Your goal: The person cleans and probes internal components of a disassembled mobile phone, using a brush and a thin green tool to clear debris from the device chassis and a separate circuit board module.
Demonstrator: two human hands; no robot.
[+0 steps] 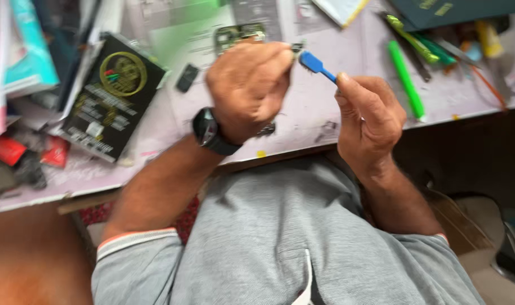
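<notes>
Up over the counter (325, 121), the left hand (249, 90) pinches a small dark part (297, 47) at its fingertips, and the right hand (367, 121) pinches a blue tool (316, 65) whose tip sits just beside that part.

Left hand (249, 90), black watch (207, 131) on the wrist, pinches a small dark part (297, 47) at its fingertips. Right hand (367, 118) holds a blue plastic tool (315, 64), tip right by that part. Desk (302, 113) underneath w/ a black booklet (110, 96), circuit board (235, 35), green pen (405, 79). Pretty blurry tbh.
</notes>
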